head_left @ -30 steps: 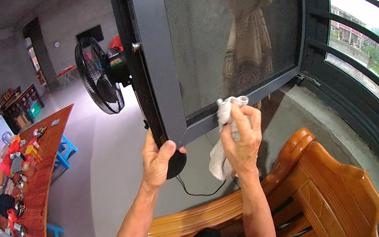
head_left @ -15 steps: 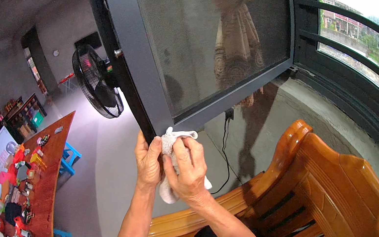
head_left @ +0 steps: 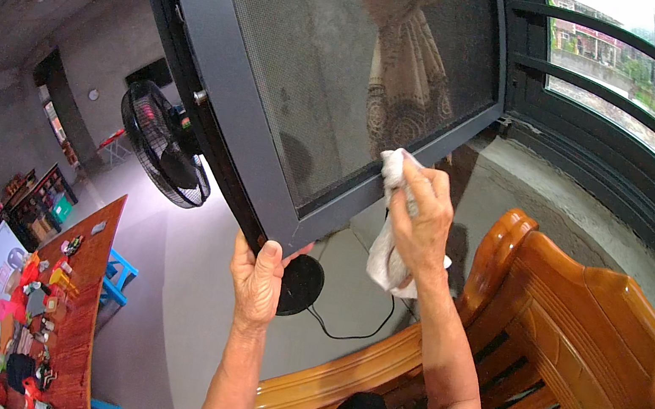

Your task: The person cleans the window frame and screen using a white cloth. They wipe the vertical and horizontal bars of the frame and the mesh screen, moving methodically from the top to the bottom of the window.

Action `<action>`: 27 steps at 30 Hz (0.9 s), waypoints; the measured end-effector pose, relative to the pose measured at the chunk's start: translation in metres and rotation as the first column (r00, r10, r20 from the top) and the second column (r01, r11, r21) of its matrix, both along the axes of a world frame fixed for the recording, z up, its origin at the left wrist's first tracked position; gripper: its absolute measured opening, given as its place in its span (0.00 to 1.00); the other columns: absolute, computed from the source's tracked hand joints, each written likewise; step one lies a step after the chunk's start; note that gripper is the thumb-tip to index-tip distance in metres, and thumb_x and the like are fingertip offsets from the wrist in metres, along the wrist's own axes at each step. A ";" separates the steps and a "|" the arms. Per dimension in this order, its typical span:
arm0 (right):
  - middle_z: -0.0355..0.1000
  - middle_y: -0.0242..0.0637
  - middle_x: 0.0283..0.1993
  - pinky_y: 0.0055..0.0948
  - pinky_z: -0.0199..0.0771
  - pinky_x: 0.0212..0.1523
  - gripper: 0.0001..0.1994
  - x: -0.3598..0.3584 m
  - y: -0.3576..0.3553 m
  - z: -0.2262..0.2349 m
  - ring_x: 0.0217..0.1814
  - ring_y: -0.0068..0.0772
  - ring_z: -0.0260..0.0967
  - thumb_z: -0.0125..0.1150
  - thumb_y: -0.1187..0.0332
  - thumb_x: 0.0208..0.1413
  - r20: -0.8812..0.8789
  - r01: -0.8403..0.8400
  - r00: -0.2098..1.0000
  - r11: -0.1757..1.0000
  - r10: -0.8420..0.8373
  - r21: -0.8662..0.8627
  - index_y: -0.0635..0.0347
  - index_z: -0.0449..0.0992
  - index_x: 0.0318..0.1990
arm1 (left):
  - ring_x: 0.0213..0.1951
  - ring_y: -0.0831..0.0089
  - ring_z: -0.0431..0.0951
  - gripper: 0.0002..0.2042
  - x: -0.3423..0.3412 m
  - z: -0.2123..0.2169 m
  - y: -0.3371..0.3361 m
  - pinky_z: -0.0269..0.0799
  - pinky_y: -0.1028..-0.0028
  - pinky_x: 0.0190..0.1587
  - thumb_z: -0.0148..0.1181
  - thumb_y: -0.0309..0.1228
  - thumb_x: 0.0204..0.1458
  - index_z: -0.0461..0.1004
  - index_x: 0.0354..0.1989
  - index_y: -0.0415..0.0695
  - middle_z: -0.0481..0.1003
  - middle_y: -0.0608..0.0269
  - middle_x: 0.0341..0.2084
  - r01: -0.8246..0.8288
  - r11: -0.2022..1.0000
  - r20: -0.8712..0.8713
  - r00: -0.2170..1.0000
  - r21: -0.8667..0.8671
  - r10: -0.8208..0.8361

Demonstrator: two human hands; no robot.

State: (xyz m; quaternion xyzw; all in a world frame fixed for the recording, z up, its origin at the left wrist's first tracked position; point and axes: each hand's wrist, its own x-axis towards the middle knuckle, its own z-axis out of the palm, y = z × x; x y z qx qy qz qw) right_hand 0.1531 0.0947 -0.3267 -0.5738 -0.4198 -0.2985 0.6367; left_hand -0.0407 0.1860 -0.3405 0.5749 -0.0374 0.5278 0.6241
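The bottom corner of the dark window frame (head_left: 219, 76) is gripped by the left hand (head_left: 255, 283), which is closed, with the thumb in front and the fingers mostly hidden behind. A white cloth (head_left: 393, 262) is bunched in the bent fingers of the right hand (head_left: 423, 224), and its top seems to be touching the frame's bottom edge, partway along from that corner, while its loose end hangs down. For a good wipe, the cloth is best pressed flat on the bar and slid along in long, straight strokes, right into the corners. The frame should be held firm so that it does not swing, and the thin mesh (head_left: 283, 52) should not be pushed hard, as it could be bent. The loose end is best tucked in. Far off at the left, a green thing (head_left: 63, 210), maybe a box, is seen at an open shelf (head_left: 40, 204), but what is inside cannot be told. Small things are crowded along the left side of the red-brown counter (head_left: 86, 299); any tubs among them are too small to be made out.
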 end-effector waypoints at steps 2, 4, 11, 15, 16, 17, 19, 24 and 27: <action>0.67 0.41 0.40 0.33 0.72 0.42 0.21 0.006 -0.003 0.003 0.42 0.36 0.70 0.58 0.80 0.47 -0.065 0.022 0.998 1.000 -0.023 -0.018 0.58 0.75 0.52 | 0.49 0.67 0.74 0.21 -0.002 0.004 0.003 0.74 0.62 0.50 0.57 0.31 0.58 0.63 0.59 0.43 0.72 0.60 0.50 -0.034 0.999 -0.018 0.999 0.031 0.035; 0.67 0.42 0.41 0.34 0.72 0.41 0.20 -0.002 -0.006 0.002 0.41 0.39 0.70 0.59 0.81 0.46 0.011 0.121 0.993 0.992 -0.120 -0.041 0.58 0.76 0.50 | 0.48 0.73 0.73 0.21 -0.004 0.010 0.009 0.72 0.68 0.51 0.60 0.28 0.56 0.66 0.57 0.39 0.73 0.62 0.47 -0.127 0.987 -0.046 0.990 0.096 0.131; 0.67 0.44 0.39 0.36 0.72 0.41 0.20 -0.047 -0.008 0.010 0.40 0.45 0.70 0.60 0.82 0.41 0.205 0.102 0.975 0.993 -0.087 -0.063 0.57 0.77 0.46 | 0.47 0.73 0.74 0.26 0.000 0.035 -0.003 0.70 0.72 0.52 0.70 0.26 0.46 0.67 0.53 0.38 0.75 0.57 0.47 -0.239 0.956 -0.146 0.953 0.172 0.264; 0.69 0.45 0.43 0.35 0.72 0.44 0.20 0.001 -0.001 0.000 0.44 0.44 0.72 0.56 0.83 0.46 0.079 0.107 0.991 0.994 -0.105 -0.021 0.58 0.77 0.48 | 0.48 0.72 0.74 0.26 0.003 0.034 -0.006 0.69 0.71 0.53 0.69 0.27 0.47 0.66 0.54 0.38 0.74 0.55 0.47 -0.222 0.956 -0.113 0.963 0.192 0.246; 0.70 0.44 0.44 0.34 0.72 0.46 0.20 0.015 -0.001 -0.003 0.45 0.42 0.72 0.56 0.82 0.47 0.046 0.109 0.993 0.994 -0.108 -0.006 0.57 0.76 0.50 | 0.48 0.72 0.74 0.25 0.004 0.033 -0.005 0.69 0.71 0.53 0.69 0.27 0.47 0.66 0.54 0.38 0.75 0.55 0.47 -0.217 0.958 -0.114 0.964 0.187 0.241; 0.71 0.43 0.45 0.33 0.72 0.47 0.20 0.027 0.000 -0.006 0.46 0.40 0.72 0.55 0.82 0.49 0.014 0.110 0.994 0.994 -0.110 0.009 0.56 0.76 0.51 | 0.48 0.72 0.74 0.25 0.004 0.031 -0.005 0.69 0.71 0.53 0.69 0.27 0.47 0.66 0.53 0.38 0.75 0.55 0.47 -0.213 0.960 -0.115 0.965 0.183 0.236; 0.72 0.41 0.47 0.31 0.71 0.51 0.20 0.045 0.002 -0.007 0.50 0.36 0.71 0.55 0.81 0.51 -0.027 0.096 0.995 0.995 -0.096 -0.005 0.55 0.76 0.52 | 0.47 0.73 0.74 0.25 0.004 0.032 -0.003 0.69 0.71 0.52 0.69 0.27 0.47 0.66 0.53 0.38 0.75 0.55 0.46 -0.216 0.958 -0.119 0.963 0.187 0.240; 0.72 0.40 0.48 0.31 0.70 0.52 0.20 0.050 0.001 -0.002 0.51 0.36 0.71 0.55 0.80 0.51 -0.102 0.119 0.987 0.992 -0.124 -0.051 0.55 0.75 0.53 | 0.45 0.74 0.74 0.24 0.003 0.031 -0.004 0.70 0.73 0.49 0.69 0.26 0.48 0.66 0.53 0.38 0.75 0.56 0.46 -0.216 0.960 -0.106 0.966 0.180 0.238; 0.72 0.41 0.47 0.34 0.71 0.50 0.22 0.035 -0.003 -0.004 0.49 0.40 0.71 0.57 0.81 0.47 0.048 0.224 0.974 0.971 -0.220 -0.086 0.55 0.76 0.52 | 0.44 0.75 0.74 0.24 0.006 0.030 -0.002 0.70 0.74 0.48 0.68 0.25 0.48 0.66 0.53 0.37 0.75 0.57 0.45 -0.228 0.954 -0.101 0.963 0.196 0.250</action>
